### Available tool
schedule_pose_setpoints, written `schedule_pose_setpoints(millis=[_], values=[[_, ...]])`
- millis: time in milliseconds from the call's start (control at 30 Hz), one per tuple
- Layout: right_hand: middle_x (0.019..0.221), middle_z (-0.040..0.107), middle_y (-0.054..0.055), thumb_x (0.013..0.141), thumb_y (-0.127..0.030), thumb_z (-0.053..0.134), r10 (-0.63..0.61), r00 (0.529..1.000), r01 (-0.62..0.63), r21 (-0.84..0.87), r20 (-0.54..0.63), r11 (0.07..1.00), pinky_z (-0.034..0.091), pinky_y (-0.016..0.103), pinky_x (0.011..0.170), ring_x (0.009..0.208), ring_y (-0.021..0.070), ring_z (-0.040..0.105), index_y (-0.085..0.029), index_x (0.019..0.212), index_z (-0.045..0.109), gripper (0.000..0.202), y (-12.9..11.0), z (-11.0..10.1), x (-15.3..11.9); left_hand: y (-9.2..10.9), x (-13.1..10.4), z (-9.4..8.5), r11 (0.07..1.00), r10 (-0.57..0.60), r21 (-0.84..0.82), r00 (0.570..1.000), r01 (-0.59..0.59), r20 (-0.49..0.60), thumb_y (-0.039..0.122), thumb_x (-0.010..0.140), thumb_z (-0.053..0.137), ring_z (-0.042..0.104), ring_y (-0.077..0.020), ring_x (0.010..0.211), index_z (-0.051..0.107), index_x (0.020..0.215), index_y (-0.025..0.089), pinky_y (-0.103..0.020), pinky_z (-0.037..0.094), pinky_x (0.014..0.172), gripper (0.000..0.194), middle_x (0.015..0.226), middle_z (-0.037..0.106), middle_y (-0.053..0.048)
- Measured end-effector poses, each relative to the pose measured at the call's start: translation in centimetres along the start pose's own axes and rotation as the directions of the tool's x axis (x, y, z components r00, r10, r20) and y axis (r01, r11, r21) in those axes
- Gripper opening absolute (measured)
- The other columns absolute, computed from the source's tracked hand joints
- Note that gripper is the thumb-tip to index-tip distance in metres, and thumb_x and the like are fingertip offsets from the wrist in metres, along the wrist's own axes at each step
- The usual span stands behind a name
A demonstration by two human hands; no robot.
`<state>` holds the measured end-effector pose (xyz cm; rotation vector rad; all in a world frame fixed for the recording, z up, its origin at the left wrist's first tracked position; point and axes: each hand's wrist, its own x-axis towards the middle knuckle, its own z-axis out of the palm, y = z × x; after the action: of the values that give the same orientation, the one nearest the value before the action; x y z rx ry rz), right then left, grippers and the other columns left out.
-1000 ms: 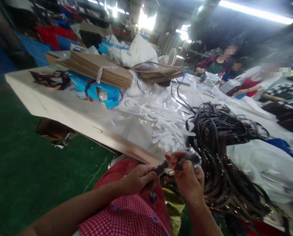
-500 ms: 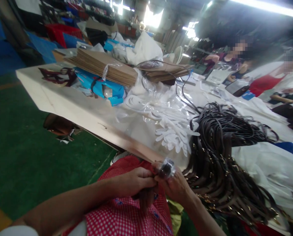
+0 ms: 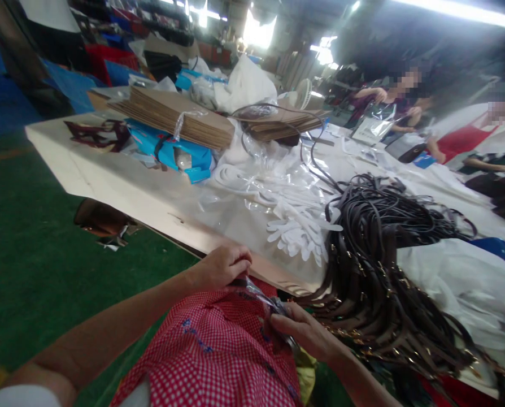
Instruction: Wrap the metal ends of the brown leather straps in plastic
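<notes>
My left hand [image 3: 227, 264] is closed at the table's front edge, pinching one end of a strip of clear plastic film [image 3: 255, 290]. The film stretches down to the right, over my lap, to my right hand [image 3: 305, 328]. That hand is wrapped round a dark strap-like piece [image 3: 280, 308] partly covered by the film; its exact kind is hard to make out. Beside my right hand, a big bundle of dark brown straps [image 3: 379, 271] with gold-coloured metal fittings hangs over the table edge. A red checked apron [image 3: 210, 345] lies under both hands.
White strips [image 3: 299, 232] in clear plastic lie on the pale table [image 3: 184, 206]. Farther back are stacked brown cardboard sheets [image 3: 180, 116] and a torn blue box [image 3: 172, 150]. A white plastic bag [image 3: 464, 288] lies on the right. People work across the table.
My left hand has moved up and left, away from my right hand, drawing the plastic film out between them. My right hand has shifted slightly down and right, still holding the dark piece.
</notes>
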<state>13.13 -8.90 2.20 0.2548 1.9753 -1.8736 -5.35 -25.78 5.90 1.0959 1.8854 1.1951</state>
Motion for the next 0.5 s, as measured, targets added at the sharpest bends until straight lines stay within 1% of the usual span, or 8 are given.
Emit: schedule_pose_setpoints(millis=[33, 67, 100, 200, 267, 333, 433, 500], values=[[0.05, 0.05, -0.002, 0.085, -0.06, 0.055, 0.04, 0.997, -0.054, 0.224, 0.067, 0.973, 0.035, 0.02, 0.04, 0.039, 0.0084, 0.04, -0.013, 0.068, 0.059, 0.05, 0.6, 0.2, 0.0, 0.3, 0.0, 0.0, 0.992, 0.099, 0.093, 0.991, -0.091, -0.091, 0.018, 0.086, 0.047, 0.065, -0.0191, 0.082, 0.066, 0.091, 0.014, -0.031, 0.05, 0.079, 0.02, 0.085, 0.071, -0.006], [0.046, 0.048, -0.003, 0.083, -0.061, 0.056, 0.038, 0.994, -0.077, 0.411, 0.102, 0.909, 0.038, 0.02, 0.038, 0.034, 0.0067, 0.036, -0.012, 0.067, 0.06, 0.052, 1.3, 0.5, 0.0, 0.6, -0.1, 0.2, 0.974, 0.192, 0.148, 0.974, -0.174, -0.118, 0.012, 0.085, 0.044, 0.065, -0.0202, 0.09, 0.067, 0.099, 0.014, -0.033, 0.049, 0.086, 0.026, 0.095, 0.072, -0.008], [0.043, 0.046, -0.005, 0.082, -0.06, 0.057, 0.012, 0.993, -0.074, 0.554, 0.114, 0.829, 0.041, 0.02, 0.038, 0.03, 0.0051, 0.031, -0.011, 0.067, 0.061, 0.051, 1.9, 0.7, 0.0, 0.8, -0.2, 0.7, 0.951, 0.277, 0.171, 0.956, -0.259, -0.097, 0.008, 0.083, 0.042, 0.065, -0.0208, 0.098, 0.066, 0.105, 0.015, -0.035, 0.048, 0.091, 0.034, 0.102, 0.072, -0.009], [0.038, 0.042, -0.007, 0.087, -0.056, 0.056, -0.094, 0.987, -0.044, 0.777, 0.131, 0.628, 0.046, 0.019, 0.041, 0.027, 0.0048, 0.03, -0.01, 0.07, 0.064, 0.049, 3.0, 1.2, 0.1, 0.7, -0.6, 3.3, 0.843, 0.496, 0.172, 0.861, -0.509, 0.117, 0.003, 0.074, 0.046, 0.058, -0.024, 0.118, 0.058, 0.123, 0.015, -0.04, 0.042, 0.105, 0.052, 0.125, 0.065, -0.013], [0.035, 0.04, -0.005, 0.091, -0.054, 0.051, -0.175, 0.973, -0.028, 0.827, 0.152, 0.561, 0.042, 0.017, 0.038, 0.03, 0.0079, 0.037, -0.01, 0.07, 0.064, 0.05, 2.9, 1.4, 0.1, 0.1, -0.5, 5.3, 0.791, 0.565, 0.165, 0.807, -0.589, 0.174, 0.007, 0.075, 0.05, 0.053, -0.0278, 0.125, 0.052, 0.131, 0.012, -0.045, 0.037, 0.11, 0.055, 0.134, 0.059, -0.017], [0.034, 0.037, -0.004, 0.094, -0.052, 0.047, -0.26, 0.955, 0.013, 0.858, 0.141, 0.514, 0.037, 0.016, 0.036, 0.032, 0.0095, 0.04, -0.01, 0.065, 0.063, 0.053, 2.2, 1.4, -0.2, -0.7, 0.1, 7.1, 0.822, 0.547, 0.112, 0.828, -0.559, 0.123, 0.015, 0.082, 0.049, 0.056, -0.0294, 0.119, 0.054, 0.127, 0.01, -0.045, 0.04, 0.106, 0.045, 0.128, 0.062, -0.018], [0.038, 0.034, -0.007, 0.096, -0.047, 0.047, -0.343, 0.938, 0.115, 0.895, 0.044, 0.43, 0.034, 0.014, 0.035, 0.03, 0.0057, 0.03, -0.011, 0.064, 0.062, 0.05, 0.3, 1.1, -0.9, -1.4, 1.1, 8.7, 0.927, 0.363, -0.133, 0.927, -0.349, 0.096, 0.023, 0.092, 0.041, 0.063, -0.0248, 0.091, 0.064, 0.102, 0.012, -0.037, 0.05, 0.086, 0.027, 0.097, 0.069, -0.011], [0.045, 0.033, -0.01, 0.096, -0.043, 0.052, -0.339, 0.94, 0.178, 0.906, -0.041, 0.384, 0.035, 0.013, 0.037, 0.029, 0.002, 0.02, -0.012, 0.07, 0.062, 0.041, -1.0, 0.6, -1.4, -1.4, 1.7, 9.0, 0.924, 0.264, -0.321, 0.953, -0.207, 0.145, 0.027, 0.094, 0.041, 0.06, -0.0197, 0.077, 0.065, 0.092, 0.013, -0.03, 0.05, 0.073, 0.028, 0.083, 0.066, -0.006]])
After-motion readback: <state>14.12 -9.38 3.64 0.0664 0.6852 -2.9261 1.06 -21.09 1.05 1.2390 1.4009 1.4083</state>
